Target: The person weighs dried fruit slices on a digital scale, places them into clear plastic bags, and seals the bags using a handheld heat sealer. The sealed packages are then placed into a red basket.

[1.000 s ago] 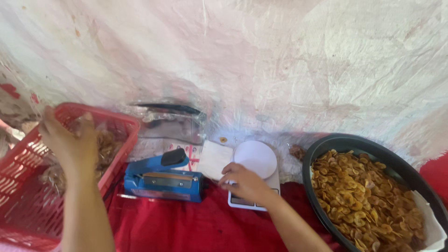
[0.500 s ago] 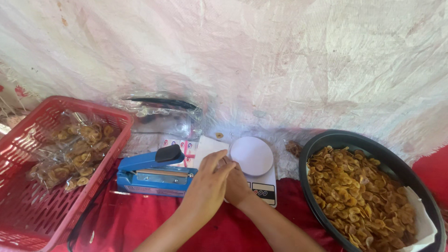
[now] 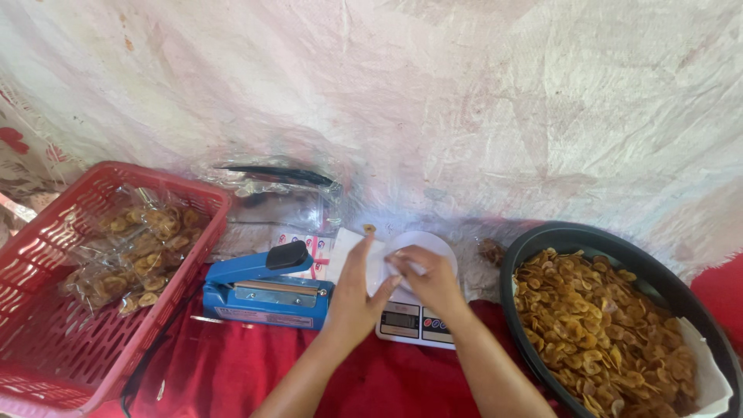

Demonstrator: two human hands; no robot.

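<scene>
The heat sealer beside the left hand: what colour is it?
Blue heat sealer with a black handle knob, seen in the head view.
</scene>
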